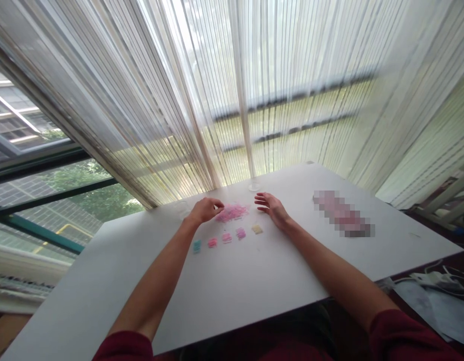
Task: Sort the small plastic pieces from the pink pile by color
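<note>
A loose heap of small pink and lilac pieces [235, 212] lies on the white table [224, 291]. At the heap's left edge is my left hand [206, 209], its thumb and fingertips pinched together; what they hold, if anything, is too small to make out. My right hand [272, 208] hovers to the right of the heap, fingers apart and holding nothing. Nearer to me runs a row of small sorted groups: teal pieces [196, 246], red-pink pieces [212, 242], light pink pieces [226, 238], purple pieces [241, 233] and pale yellow pieces [257, 229].
A clear round dish-like thing [254, 186] sits near the table's far edge. To the right lies a pixelated reddish object [342, 214]. Striped sheer curtains [292, 100] hang behind the table. Cables and a white plug strip [438, 281] are at the lower right.
</note>
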`<action>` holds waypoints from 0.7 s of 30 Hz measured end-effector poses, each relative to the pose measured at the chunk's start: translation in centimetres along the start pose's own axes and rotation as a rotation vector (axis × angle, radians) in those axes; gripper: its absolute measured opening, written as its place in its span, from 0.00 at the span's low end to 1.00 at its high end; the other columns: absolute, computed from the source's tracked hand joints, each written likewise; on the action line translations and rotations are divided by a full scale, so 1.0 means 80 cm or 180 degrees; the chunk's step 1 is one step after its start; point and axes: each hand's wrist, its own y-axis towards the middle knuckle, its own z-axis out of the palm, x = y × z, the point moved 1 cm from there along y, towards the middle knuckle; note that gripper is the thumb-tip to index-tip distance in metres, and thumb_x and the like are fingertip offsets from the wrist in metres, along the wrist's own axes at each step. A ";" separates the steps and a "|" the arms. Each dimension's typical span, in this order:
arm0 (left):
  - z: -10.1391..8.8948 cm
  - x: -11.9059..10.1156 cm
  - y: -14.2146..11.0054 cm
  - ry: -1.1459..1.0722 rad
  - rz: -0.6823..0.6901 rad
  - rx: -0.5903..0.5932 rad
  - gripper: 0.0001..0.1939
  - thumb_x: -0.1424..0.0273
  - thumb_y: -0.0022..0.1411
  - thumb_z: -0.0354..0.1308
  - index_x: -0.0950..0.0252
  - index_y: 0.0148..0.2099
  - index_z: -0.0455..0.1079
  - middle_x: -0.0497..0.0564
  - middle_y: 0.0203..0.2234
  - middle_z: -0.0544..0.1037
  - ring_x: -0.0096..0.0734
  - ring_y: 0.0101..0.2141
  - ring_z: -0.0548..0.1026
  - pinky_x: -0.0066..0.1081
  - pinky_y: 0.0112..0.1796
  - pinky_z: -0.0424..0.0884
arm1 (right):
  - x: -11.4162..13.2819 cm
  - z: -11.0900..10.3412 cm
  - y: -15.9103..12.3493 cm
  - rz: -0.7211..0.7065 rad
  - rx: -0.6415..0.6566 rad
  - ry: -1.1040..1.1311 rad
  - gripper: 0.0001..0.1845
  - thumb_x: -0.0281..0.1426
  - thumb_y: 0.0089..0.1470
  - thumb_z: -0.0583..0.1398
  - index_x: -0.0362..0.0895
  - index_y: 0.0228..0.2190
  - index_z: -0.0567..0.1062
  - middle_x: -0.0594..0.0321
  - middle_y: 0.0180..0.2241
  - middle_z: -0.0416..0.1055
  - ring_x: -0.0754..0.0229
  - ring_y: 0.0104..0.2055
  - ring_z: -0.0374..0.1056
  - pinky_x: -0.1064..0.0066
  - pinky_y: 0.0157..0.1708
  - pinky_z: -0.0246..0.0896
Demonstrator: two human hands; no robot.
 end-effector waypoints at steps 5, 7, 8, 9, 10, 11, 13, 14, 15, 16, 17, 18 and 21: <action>0.001 0.000 -0.002 0.0005 -0.0016 -0.0016 0.10 0.62 0.58 0.59 0.57 0.38 0.80 0.47 0.31 0.82 0.33 0.32 0.77 0.28 0.33 0.69 | 0.000 0.003 -0.001 -0.0065 0.0062 -0.0135 0.20 0.48 0.54 0.57 0.45 0.37 0.75 0.54 0.45 0.74 0.53 0.46 0.71 0.64 0.41 0.67; 0.000 -0.001 -0.001 -0.0033 -0.0016 -0.0028 0.10 0.61 0.57 0.60 0.57 0.37 0.80 0.46 0.32 0.82 0.32 0.32 0.77 0.28 0.32 0.69 | 0.000 0.003 -0.001 -0.0105 0.0059 -0.0205 0.21 0.49 0.54 0.57 0.45 0.36 0.76 0.54 0.43 0.74 0.54 0.44 0.72 0.64 0.39 0.67; 0.000 -0.002 -0.001 -0.0066 -0.0015 -0.0044 0.09 0.61 0.57 0.61 0.57 0.37 0.80 0.46 0.31 0.82 0.32 0.31 0.77 0.27 0.32 0.69 | 0.000 0.003 -0.001 -0.0134 0.0051 -0.0264 0.21 0.49 0.54 0.57 0.44 0.36 0.76 0.54 0.43 0.75 0.54 0.43 0.72 0.64 0.39 0.67; 0.000 -0.003 -0.001 -0.0108 -0.0013 -0.0069 0.09 0.61 0.56 0.61 0.57 0.36 0.80 0.46 0.31 0.82 0.32 0.31 0.77 0.27 0.32 0.69 | 0.000 0.003 -0.002 -0.0169 0.0043 -0.0346 0.21 0.49 0.54 0.57 0.44 0.36 0.76 0.54 0.42 0.75 0.54 0.43 0.72 0.64 0.38 0.67; 0.000 -0.004 -0.001 -0.0157 -0.0010 -0.0100 0.09 0.61 0.56 0.62 0.58 0.36 0.80 0.47 0.31 0.82 0.32 0.31 0.77 0.27 0.32 0.69 | -0.001 0.004 -0.003 -0.0214 0.0034 -0.0455 0.21 0.49 0.54 0.57 0.44 0.36 0.76 0.55 0.41 0.75 0.54 0.42 0.72 0.64 0.37 0.67; 0.000 -0.005 0.000 -0.0203 -0.0008 -0.0132 0.09 0.61 0.55 0.62 0.58 0.36 0.80 0.47 0.30 0.82 0.31 0.30 0.77 0.27 0.32 0.69 | -0.001 0.005 -0.003 -0.0270 0.0029 -0.0591 0.21 0.48 0.54 0.57 0.44 0.37 0.76 0.55 0.40 0.75 0.55 0.42 0.72 0.65 0.37 0.67; 0.001 -0.008 0.001 -0.0265 0.0013 -0.0165 0.09 0.62 0.55 0.62 0.59 0.36 0.80 0.47 0.29 0.82 0.31 0.30 0.77 0.26 0.32 0.70 | -0.002 0.007 -0.006 -0.0418 0.0023 -0.0925 0.19 0.46 0.53 0.58 0.43 0.38 0.76 0.56 0.39 0.76 0.56 0.42 0.71 0.66 0.37 0.67; 0.002 -0.009 0.001 -0.0281 0.0028 -0.0160 0.09 0.63 0.55 0.62 0.59 0.37 0.80 0.47 0.29 0.82 0.31 0.30 0.77 0.26 0.32 0.70 | -0.003 0.008 -0.007 -0.0505 0.0028 -0.1100 0.18 0.44 0.53 0.59 0.43 0.38 0.76 0.56 0.39 0.76 0.56 0.41 0.71 0.66 0.38 0.67; 0.003 -0.011 0.002 -0.0282 0.0043 -0.0145 0.09 0.63 0.56 0.61 0.59 0.37 0.80 0.47 0.30 0.82 0.31 0.30 0.77 0.26 0.32 0.71 | -0.004 0.009 -0.009 -0.0586 0.0038 -0.1263 0.17 0.42 0.53 0.59 0.43 0.38 0.76 0.57 0.38 0.76 0.57 0.41 0.71 0.66 0.39 0.67; 0.004 -0.012 0.002 -0.0270 0.0059 -0.0123 0.09 0.64 0.56 0.61 0.59 0.37 0.80 0.46 0.30 0.82 0.31 0.31 0.77 0.26 0.32 0.71 | -0.004 0.010 -0.010 -0.0653 0.0054 -0.1401 0.16 0.41 0.53 0.59 0.42 0.38 0.76 0.57 0.38 0.76 0.57 0.41 0.72 0.66 0.40 0.67; 0.004 -0.013 0.003 -0.0250 0.0074 -0.0098 0.09 0.65 0.56 0.60 0.59 0.38 0.80 0.46 0.31 0.82 0.31 0.31 0.77 0.25 0.32 0.71 | -0.005 0.012 -0.011 -0.0700 0.0073 -0.1510 0.16 0.40 0.53 0.59 0.42 0.38 0.76 0.57 0.38 0.77 0.58 0.41 0.72 0.66 0.40 0.67; 0.005 -0.014 0.003 -0.0229 0.0084 -0.0073 0.09 0.66 0.56 0.60 0.59 0.38 0.80 0.46 0.31 0.82 0.30 0.31 0.77 0.25 0.32 0.71 | -0.005 0.012 -0.011 -0.0729 0.0087 -0.1592 0.15 0.39 0.53 0.59 0.42 0.38 0.76 0.57 0.37 0.77 0.58 0.40 0.72 0.66 0.41 0.68; 0.005 -0.016 0.004 -0.0183 0.0112 -0.0025 0.10 0.68 0.57 0.58 0.59 0.40 0.80 0.46 0.32 0.82 0.30 0.32 0.77 0.25 0.32 0.71 | -0.006 0.013 -0.012 -0.0754 0.0097 -0.1724 0.14 0.38 0.54 0.59 0.43 0.38 0.76 0.58 0.37 0.77 0.58 0.40 0.73 0.67 0.40 0.68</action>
